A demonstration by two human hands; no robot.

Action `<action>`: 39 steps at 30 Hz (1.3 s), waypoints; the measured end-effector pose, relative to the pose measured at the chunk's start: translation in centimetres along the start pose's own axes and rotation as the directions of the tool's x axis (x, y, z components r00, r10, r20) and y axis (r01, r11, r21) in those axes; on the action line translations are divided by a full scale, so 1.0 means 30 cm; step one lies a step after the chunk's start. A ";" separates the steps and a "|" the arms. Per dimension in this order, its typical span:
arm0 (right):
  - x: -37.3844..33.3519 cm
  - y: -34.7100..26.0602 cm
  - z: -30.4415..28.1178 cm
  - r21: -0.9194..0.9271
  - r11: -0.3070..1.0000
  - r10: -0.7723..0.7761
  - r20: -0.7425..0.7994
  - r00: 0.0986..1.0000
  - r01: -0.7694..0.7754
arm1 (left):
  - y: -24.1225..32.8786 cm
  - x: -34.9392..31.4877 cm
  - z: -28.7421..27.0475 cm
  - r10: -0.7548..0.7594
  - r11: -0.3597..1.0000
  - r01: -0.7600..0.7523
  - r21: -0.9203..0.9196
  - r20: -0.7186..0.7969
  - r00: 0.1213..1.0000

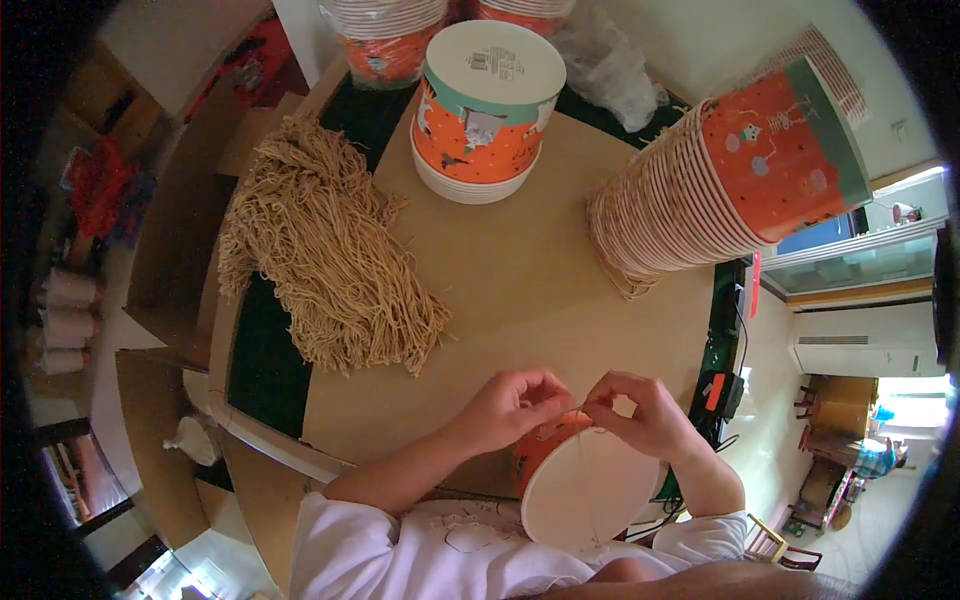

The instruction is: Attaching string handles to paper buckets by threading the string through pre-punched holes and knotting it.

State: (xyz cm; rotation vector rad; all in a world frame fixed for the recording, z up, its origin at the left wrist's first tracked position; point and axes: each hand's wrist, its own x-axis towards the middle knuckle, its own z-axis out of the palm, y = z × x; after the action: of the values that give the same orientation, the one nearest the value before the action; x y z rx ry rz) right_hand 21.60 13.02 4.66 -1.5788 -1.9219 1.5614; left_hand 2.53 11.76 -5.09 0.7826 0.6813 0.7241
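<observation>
So in the head view I'm using the cord pile (330, 250) as the landmark, that big tan tangle of strings. Your orange bucket (540, 445) is to the right of the pile and closer to you, tipped up against your front with its round white end facing you. Your left hand (522, 405) is on the pile's side of the bucket, thumb and fingers pinched narrow on a thin cord (578, 409). Your right hand (643, 412) is farther right from the pile, also pinched up tight on that cord, fingertips just beside the left ones, and a thin strand hangs down over the white end

The cardboard sheet (540, 290) stretches out right of the pile and partly under it. Beyond the pile and to its right you've got a short bucket stack (480, 130) standing bottom-up, with plastic-wrapped buckets (385, 50) past that. Well to the right of the pile is a tall bucket stack (785, 150), orange with a green band, tan strands hanging by its rims. Left of the pile there's an open cardboard box (165, 260)
</observation>
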 end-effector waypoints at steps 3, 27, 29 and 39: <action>0.000 0.003 0.001 -0.006 1.000 0.011 -0.009 1.000 -0.011 | 0.042 -0.011 0.014 0.010 0.984 -0.022 0.178 0.065 0.998; -0.089 0.057 0.024 0.232 0.973 0.066 -0.172 0.983 -0.025 | 0.059 -0.028 0.089 -0.070 0.958 0.042 0.284 0.091 0.993; -0.111 0.067 0.041 0.225 0.974 0.025 -0.184 0.983 0.017 | 0.048 -0.027 0.099 -0.003 0.958 0.004 0.288 -0.001 1.000; -0.175 0.151 0.092 0.212 0.967 -0.052 -0.384 0.922 0.143 | 0.092 -0.045 0.165 -0.088 0.980 0.088 0.177 -0.010 0.996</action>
State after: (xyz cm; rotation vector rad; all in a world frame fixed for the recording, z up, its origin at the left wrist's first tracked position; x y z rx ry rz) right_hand 24.47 6.61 2.16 -1.5203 -1.5229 1.2778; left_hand 4.67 10.25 0.13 0.9090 0.7850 0.5888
